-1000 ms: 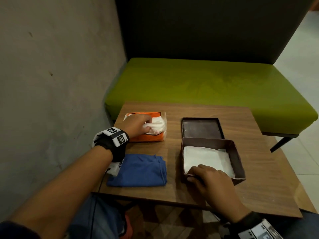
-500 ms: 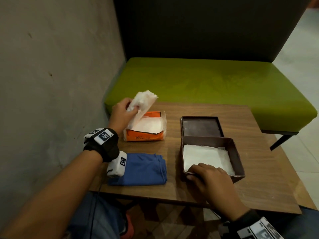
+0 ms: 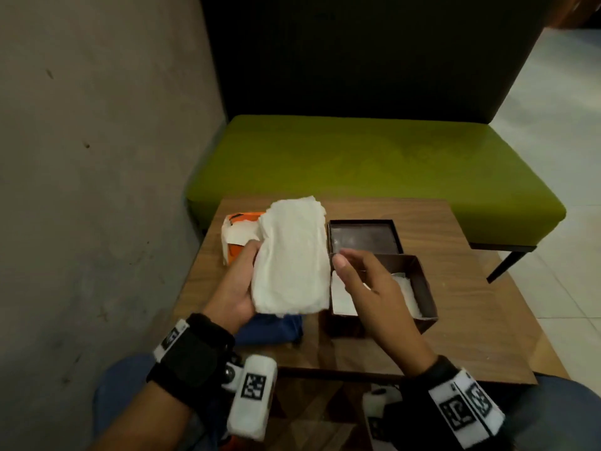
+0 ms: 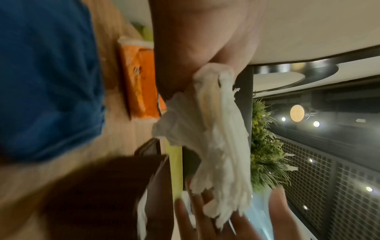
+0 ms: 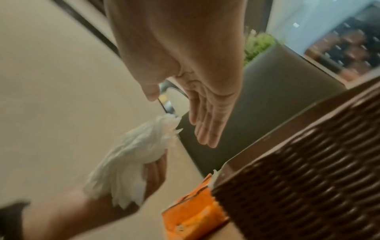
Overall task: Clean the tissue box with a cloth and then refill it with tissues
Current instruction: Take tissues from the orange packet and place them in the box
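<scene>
My left hand [image 3: 242,284] grips a thick stack of white tissues [image 3: 291,255] from its left side and holds it upright above the table, between the orange tissue pack [image 3: 237,231] and the brown tissue box [image 3: 413,288]. In the left wrist view the tissue stack [image 4: 216,138] fans downward. My right hand [image 3: 361,271] hovers over the box with fingers straight, just right of the stack, holding nothing. The box holds white tissues [image 3: 406,288]. Its lid [image 3: 364,237] lies behind it. The blue cloth [image 3: 273,330] lies folded under my left hand.
The small wooden table [image 3: 455,320] stands against a grey wall [image 3: 97,157] on the left. A green bench [image 3: 357,161] with a dark backrest runs behind it. Tiled floor lies to the right.
My left hand pulled a stack of tissues out of the orange pack and carried it right and toward me. My right hand lifted off the box's near edge and rose beside the stack.
</scene>
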A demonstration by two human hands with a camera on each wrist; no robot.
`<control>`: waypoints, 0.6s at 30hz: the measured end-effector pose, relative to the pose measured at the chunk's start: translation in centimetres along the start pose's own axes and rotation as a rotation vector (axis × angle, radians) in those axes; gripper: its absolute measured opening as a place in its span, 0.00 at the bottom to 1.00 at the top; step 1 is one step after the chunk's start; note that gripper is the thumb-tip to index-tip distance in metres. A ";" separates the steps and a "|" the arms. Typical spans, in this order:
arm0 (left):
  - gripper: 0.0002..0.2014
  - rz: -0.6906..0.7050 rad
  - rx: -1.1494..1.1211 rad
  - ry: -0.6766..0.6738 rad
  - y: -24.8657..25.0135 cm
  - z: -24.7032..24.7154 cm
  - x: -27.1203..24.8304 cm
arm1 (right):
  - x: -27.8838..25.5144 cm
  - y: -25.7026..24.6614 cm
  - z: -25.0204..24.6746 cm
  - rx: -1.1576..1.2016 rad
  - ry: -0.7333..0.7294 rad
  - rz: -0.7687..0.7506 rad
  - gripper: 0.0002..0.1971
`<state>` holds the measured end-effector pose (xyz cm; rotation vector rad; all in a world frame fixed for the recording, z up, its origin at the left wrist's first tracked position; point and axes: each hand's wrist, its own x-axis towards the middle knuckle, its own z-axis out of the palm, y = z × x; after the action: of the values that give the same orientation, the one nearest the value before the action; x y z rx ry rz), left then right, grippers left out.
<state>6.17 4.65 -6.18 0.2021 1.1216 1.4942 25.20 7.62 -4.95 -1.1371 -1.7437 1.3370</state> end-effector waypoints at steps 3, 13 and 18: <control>0.21 -0.050 0.075 -0.006 -2.3 2.4 -3.1 | -0.3 -1.1 0.5 0.429 -0.156 0.224 0.26; 0.11 0.230 0.446 0.056 -6.1 5.2 -5.3 | -1.7 1.3 -0.6 0.786 -0.085 0.493 0.19; 0.06 0.214 0.492 -0.030 -6.6 5.8 -4.9 | -1.6 1.5 -0.4 0.713 -0.087 0.469 0.21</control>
<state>15.99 2.46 -5.64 0.6997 1.4657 1.3683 26.59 6.49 -6.31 -1.0904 -0.9117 2.0866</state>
